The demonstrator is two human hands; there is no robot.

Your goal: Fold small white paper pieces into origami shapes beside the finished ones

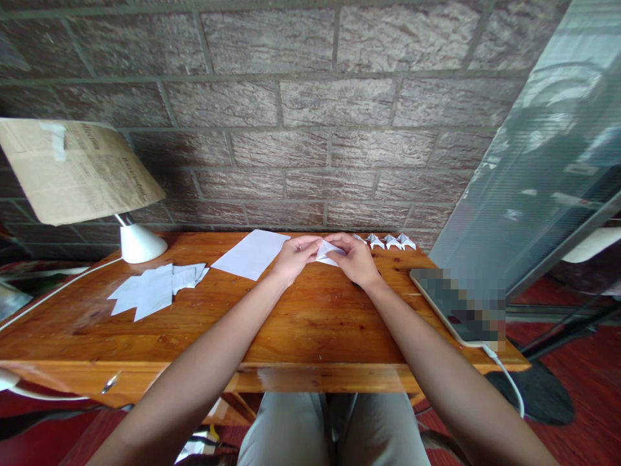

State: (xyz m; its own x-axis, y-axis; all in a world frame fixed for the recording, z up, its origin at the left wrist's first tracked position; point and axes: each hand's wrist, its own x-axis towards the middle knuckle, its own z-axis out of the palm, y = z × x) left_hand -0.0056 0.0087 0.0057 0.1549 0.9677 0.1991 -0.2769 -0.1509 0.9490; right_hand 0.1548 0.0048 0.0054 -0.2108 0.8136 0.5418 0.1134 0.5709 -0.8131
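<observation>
Both my hands meet at the far middle of the wooden table. My left hand and my right hand pinch a small folded piece of white paper between them, fingers closed on its edges. The paper is partly hidden by my fingers. A flat white sheet lies just left of my left hand. Three small folded paper figures stand in a row behind my right hand, near the wall.
A pile of white paper scraps lies at the left. A white lamp with a newspaper shade stands at the back left, its cord running left. A tablet with a cable lies at the right edge. A brick wall backs the table.
</observation>
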